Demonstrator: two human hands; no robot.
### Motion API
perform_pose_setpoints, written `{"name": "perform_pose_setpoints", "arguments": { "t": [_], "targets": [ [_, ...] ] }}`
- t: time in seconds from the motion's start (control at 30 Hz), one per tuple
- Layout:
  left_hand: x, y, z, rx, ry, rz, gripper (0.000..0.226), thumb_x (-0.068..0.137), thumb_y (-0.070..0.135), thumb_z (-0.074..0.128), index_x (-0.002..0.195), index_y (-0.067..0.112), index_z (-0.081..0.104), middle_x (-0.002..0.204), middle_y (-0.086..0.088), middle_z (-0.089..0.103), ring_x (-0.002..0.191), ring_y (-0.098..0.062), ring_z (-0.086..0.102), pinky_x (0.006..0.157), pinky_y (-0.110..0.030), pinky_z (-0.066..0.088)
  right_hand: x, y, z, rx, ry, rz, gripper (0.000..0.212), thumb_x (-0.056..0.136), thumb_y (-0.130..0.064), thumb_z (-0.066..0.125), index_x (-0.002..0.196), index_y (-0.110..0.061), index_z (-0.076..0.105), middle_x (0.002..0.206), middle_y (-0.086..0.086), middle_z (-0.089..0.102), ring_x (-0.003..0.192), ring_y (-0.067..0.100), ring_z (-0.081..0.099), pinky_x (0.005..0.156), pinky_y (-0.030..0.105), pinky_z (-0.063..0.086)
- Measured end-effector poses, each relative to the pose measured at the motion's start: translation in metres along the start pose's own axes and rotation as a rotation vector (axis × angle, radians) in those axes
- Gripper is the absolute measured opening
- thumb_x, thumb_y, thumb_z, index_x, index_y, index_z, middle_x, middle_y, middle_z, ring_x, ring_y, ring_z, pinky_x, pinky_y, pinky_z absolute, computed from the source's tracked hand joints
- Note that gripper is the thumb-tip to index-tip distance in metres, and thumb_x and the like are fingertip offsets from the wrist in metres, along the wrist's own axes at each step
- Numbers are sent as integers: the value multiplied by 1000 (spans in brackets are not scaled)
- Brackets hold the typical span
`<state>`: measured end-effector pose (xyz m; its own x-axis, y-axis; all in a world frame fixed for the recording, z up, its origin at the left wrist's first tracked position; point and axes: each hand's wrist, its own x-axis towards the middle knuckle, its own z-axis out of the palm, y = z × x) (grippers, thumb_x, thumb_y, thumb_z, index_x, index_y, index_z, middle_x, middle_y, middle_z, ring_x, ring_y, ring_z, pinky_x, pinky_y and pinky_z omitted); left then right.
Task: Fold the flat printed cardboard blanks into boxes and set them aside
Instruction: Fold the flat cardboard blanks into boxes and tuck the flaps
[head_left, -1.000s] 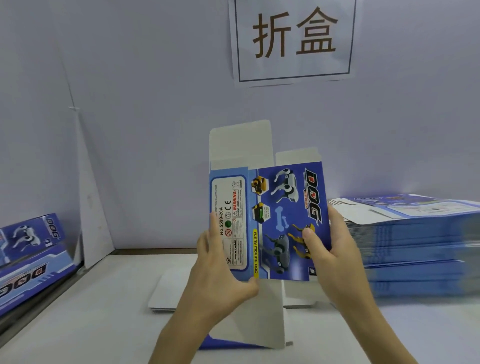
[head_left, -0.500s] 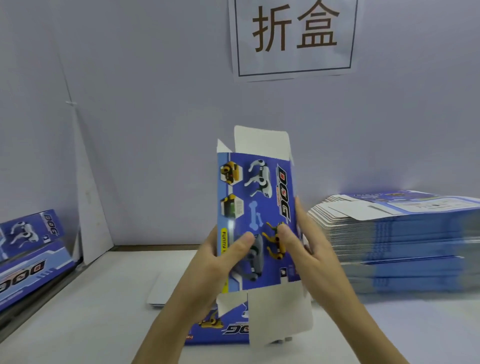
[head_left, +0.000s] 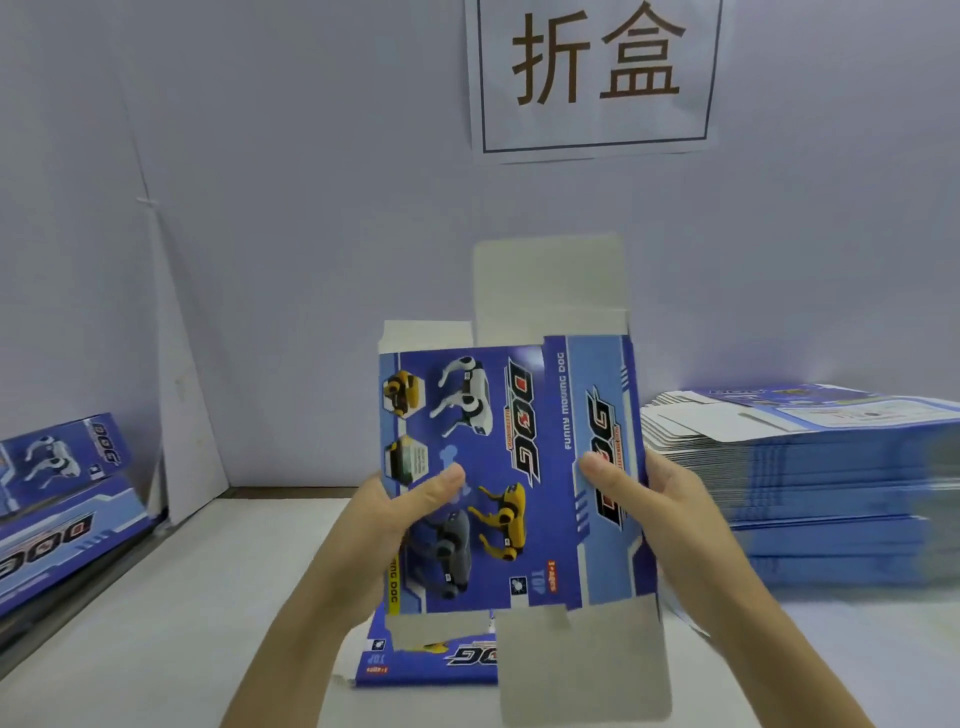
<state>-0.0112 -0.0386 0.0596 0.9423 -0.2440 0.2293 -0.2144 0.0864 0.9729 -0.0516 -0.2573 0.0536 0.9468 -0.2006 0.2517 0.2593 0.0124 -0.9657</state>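
I hold a blue printed "DOG" cardboard blank (head_left: 511, 467) upright in front of me, above the table. Two of its panels face me, with grey flaps sticking out at the top and bottom. My left hand (head_left: 395, 519) grips its left edge, thumb across the front panel. My right hand (head_left: 649, 504) grips its right edge, thumb on the lighter side panel. Another blue blank (head_left: 431, 660) lies flat on the table under my hands, partly hidden.
A tall stack of flat blanks (head_left: 810, 493) sits on the table at the right. Folded blue boxes (head_left: 62, 499) lie at the left edge. A white wall with a paper sign (head_left: 595, 78) stands behind the white table (head_left: 182, 623).
The blank has swung round and spread wider: the warning side panel went out of sight, then the light-blue "DOG" side panel came to face me. Both hands shifted outward to its edges.
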Motion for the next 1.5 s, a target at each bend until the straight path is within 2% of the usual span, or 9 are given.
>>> {"name": "perform_pose_setpoints", "arguments": {
  "t": [0.3, 0.67, 0.83, 1.0, 1.13, 1.2, 1.3, 1.4, 1.5],
  "targets": [
    [1, -2, -2, -71, 43, 56, 38, 58, 45, 75, 91, 24, 76, 95, -7, 75, 85, -26, 72, 75, -39, 56, -3, -6, -2, 45, 3, 46, 46, 72, -41, 69, 110, -15, 65, 95, 6, 76, 87, 27, 74, 84, 49, 57],
    [3, -4, -6, -14, 139, 70, 19, 67, 35, 71, 75, 17, 71, 71, 1, 73, 66, -19, 70, 56, -27, 55, -8, -15, 3, 61, -1, -8, 37, 72, -37, 65, 105, -19, 65, 88, 1, 77, 79, 19, 75, 53, 28, 58],
    [1, 2, 12, 169, 412, 167, 79, 75, 27, 76, 142, 34, 33, 131, 10, 55, 117, -8, 55, 88, -17, 45, -12, -16, 11, 16, 31, -126, 19, 80, -33, 66, 97, -25, 66, 87, -6, 76, 80, 11, 73, 52, 22, 56],
    [-16, 15, 30, 833, 665, 899, 94, 80, 17, 77, 151, 25, 16, 157, -11, 10, 149, -23, -1, 118, -34, 10, -13, 2, 23, -539, 203, -403, 12, 90, -23, 68, 80, -16, 69, 56, -8, 59, 53, 10, 50, 54, 27, 44],
    [-16, 16, 32, 1410, 343, 1140, 61, 65, 13, 83, 121, 28, 65, 137, -8, 55, 138, -33, 37, 115, -57, 2, -19, 9, 42, -883, 199, -616, 12, 88, -25, 72, 78, -18, 68, 49, -6, 46, 50, 23, 40, 47, 31, 41],
    [-16, 15, 26, 1480, 289, 1091, 41, 60, 20, 90, 97, 29, 75, 101, 7, 72, 108, -23, 65, 110, -60, 6, -22, 6, 46, -1041, 198, -774, 14, 76, -27, 84, 80, -19, 73, 58, -6, 63, 48, 22, 55, 43, 27, 47],
    [-14, 22, 12, 1385, 377, 1116, 7, 81, 31, 70, 84, 26, 74, 78, 12, 70, 74, -17, 67, 109, -61, 17, -21, 2, 41, -1118, 319, -985, 28, 73, -21, 85, 99, -17, 76, 107, 5, 74, 95, 26, 72, 83, 44, 57],
    [-12, 26, -4, 1204, 548, 1018, 21, 85, 33, 60, 90, 18, 73, 80, 6, 70, 73, -17, 62, 103, -48, 35, -18, -12, 32, -1008, 511, -1030, 47, 87, -22, 61, 133, -16, 55, 146, 20, 44, 139, 35, 38, 112, 54, 32],
    [-18, 34, -11, 580, 490, 752, 13, 87, 31, 65, 97, 23, 66, 85, 15, 70, 79, -5, 61, 76, -19, 51, -20, -23, 22, -740, 552, -851, 69, 86, -31, 61, 147, -23, 30, 159, 14, 20, 148, 21, 16, 120, 34, 19]
  ]
}}
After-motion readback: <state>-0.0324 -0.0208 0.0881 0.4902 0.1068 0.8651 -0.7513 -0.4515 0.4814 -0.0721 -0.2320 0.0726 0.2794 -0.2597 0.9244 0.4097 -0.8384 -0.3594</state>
